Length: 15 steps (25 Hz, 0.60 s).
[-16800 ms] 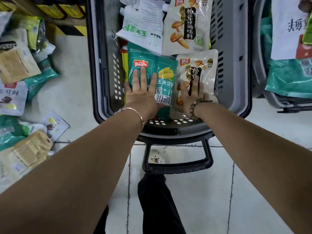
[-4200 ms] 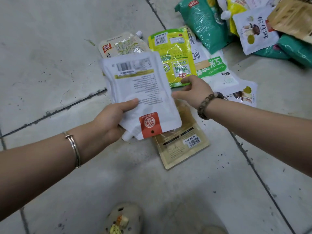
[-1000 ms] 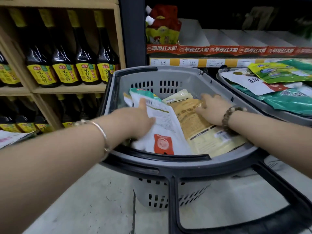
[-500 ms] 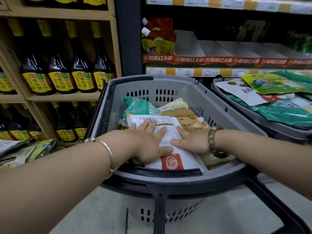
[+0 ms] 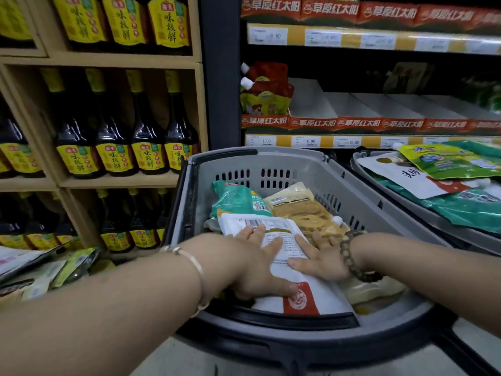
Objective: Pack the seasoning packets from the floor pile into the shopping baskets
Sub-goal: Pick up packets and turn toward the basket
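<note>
Two flat hands press the white packet (image 5: 283,237) in the grey basket (image 5: 189,213) at lower centre, left hand (image 5: 257,267) fingers spread, right hand (image 5: 320,259) fingers straight, teal packet (image 5: 238,196) and tan packet (image 5: 298,210) behind, second basket (image 5: 385,195) at right.

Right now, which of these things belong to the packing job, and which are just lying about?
Part of the job: left hand and right hand pressing flat on the white packet; tan packet and teal packet behind it; grey basket; second basket, right; loose packets, left.
Just there: soy sauce bottles; red pouches on the shelf; price tags.
</note>
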Motion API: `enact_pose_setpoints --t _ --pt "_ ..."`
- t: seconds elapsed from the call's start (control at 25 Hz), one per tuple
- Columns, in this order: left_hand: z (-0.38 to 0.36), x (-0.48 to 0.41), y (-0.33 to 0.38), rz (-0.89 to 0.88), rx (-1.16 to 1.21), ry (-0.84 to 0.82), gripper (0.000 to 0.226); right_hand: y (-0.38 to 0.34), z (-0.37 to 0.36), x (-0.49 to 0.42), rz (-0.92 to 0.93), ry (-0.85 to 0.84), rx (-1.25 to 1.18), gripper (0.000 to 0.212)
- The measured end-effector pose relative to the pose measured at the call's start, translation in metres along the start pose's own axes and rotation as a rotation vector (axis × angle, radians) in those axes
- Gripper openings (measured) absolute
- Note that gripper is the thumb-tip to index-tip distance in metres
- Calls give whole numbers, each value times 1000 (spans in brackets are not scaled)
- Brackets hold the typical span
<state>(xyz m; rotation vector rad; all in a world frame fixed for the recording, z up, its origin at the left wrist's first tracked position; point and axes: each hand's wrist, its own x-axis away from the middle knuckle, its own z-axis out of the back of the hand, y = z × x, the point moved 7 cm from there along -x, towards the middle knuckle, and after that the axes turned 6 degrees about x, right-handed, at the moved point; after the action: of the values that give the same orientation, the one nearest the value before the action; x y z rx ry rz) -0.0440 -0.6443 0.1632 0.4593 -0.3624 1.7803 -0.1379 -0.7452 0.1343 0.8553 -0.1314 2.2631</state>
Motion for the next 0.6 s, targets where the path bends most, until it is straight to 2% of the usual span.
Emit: enact_pose_setpoints --t 0.08,0.12,0.2,0.28,0.4,0.6 --pt "16 13 -7 -29 -103 106 88 -4 8 7 -12 -23 31 81" --pt "28 22 -12 -68 -137 232 82 -8 16 12 -8 14 39 81" --pt "46 52 -32 -130 -122 531 66 -24 43 28 51 228 -3 72" --pt "45 91 -69 -126 -9 731 56 -51 74 47 118 487 -111 62" --pt "28 146 -135 -11 123 842 52 -99 112 68 190 708 -217 58" --pt "-42 209 -260 270 314 861 50 -237 141 86 371 847 -92 57"
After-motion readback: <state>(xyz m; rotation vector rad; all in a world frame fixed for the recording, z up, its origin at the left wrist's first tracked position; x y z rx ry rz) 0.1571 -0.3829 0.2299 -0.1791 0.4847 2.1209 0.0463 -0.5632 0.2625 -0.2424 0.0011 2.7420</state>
